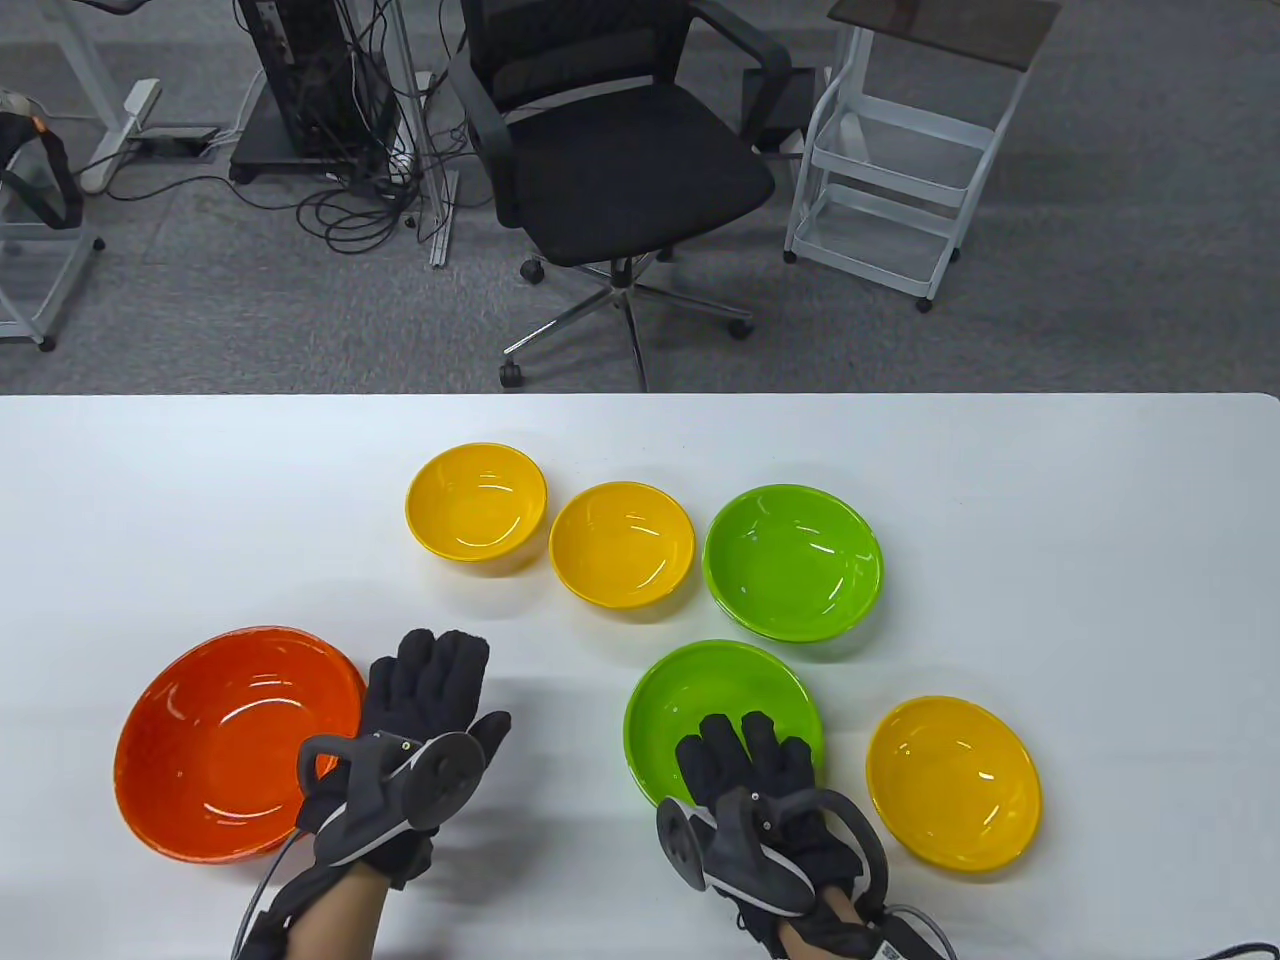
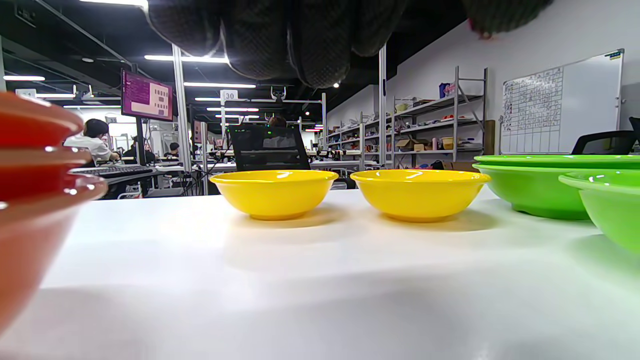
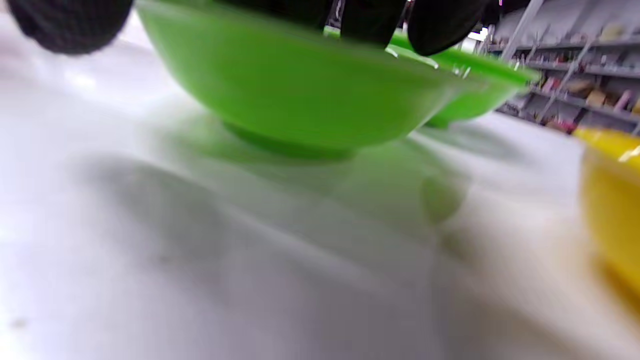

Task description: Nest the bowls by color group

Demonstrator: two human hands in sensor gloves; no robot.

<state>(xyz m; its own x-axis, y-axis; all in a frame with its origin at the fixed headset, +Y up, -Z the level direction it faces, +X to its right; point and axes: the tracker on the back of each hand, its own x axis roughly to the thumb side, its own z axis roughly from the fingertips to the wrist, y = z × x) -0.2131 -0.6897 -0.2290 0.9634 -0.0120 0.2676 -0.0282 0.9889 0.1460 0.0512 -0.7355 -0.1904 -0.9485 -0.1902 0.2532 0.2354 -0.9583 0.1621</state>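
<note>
A stack of orange bowls (image 1: 235, 740) sits at the front left; the left wrist view (image 2: 35, 165) shows three rims. Two yellow bowls (image 1: 476, 505) (image 1: 621, 543) and a green bowl (image 1: 793, 560) stand in a row further back. A second green bowl (image 1: 722, 700) is near the front, with a third yellow bowl (image 1: 953, 780) to its right. My left hand (image 1: 430, 680) lies flat and open just right of the orange stack, holding nothing. My right hand (image 1: 745, 740) reaches over the near green bowl's front rim; its fingers (image 3: 370, 20) hang above the rim and the thumb (image 3: 65, 25) stays off the wall.
The white table (image 1: 1100, 560) ends at its far edge, with an office chair (image 1: 620, 170) and a white cart (image 1: 900, 150) on the floor behind. The right wrist view is blurred.
</note>
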